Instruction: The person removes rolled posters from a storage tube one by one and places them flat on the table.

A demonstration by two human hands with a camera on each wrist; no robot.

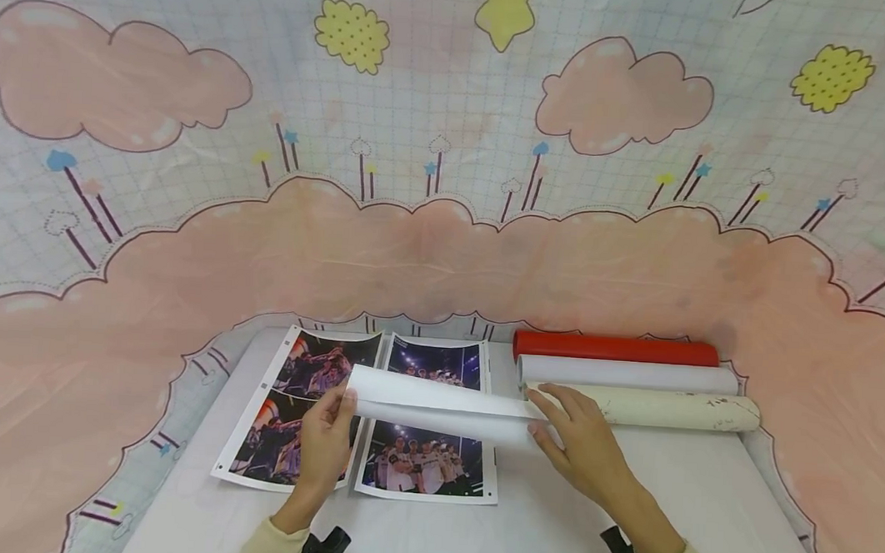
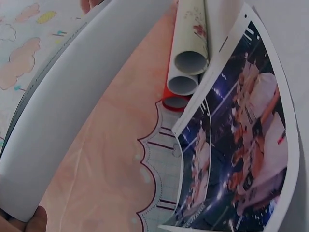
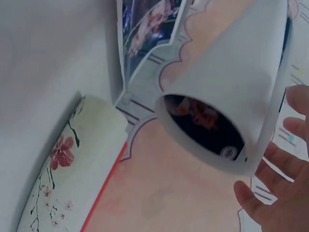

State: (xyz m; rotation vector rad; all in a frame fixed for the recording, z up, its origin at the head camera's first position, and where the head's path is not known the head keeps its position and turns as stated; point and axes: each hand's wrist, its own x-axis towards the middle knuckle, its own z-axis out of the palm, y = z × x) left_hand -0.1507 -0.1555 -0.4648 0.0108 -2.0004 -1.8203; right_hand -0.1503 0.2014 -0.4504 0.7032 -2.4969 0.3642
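Observation:
A sheet rolled into a loose tube (image 1: 443, 403), white outside, is held in the air over the table. My left hand (image 1: 323, 437) pinches its left end between thumb and fingers. At the other end, my right hand (image 1: 587, 443) has its fingers spread, fingertips right at the roll's edge. In the right wrist view, a dark printed picture (image 3: 205, 121) shows inside the roll's mouth. Below the roll lie two printed photo sheets, a left one (image 1: 317, 370) and a right one (image 1: 425, 468); the roll and left hand partly cover them.
Three rolls lie side by side at the back right: a red one (image 1: 615, 349), a white one (image 1: 628, 375) and a cream one with flowers (image 1: 683, 410). They rest on a white table (image 1: 550, 524). A cloud-patterned cloth (image 1: 413, 258) rises behind it.

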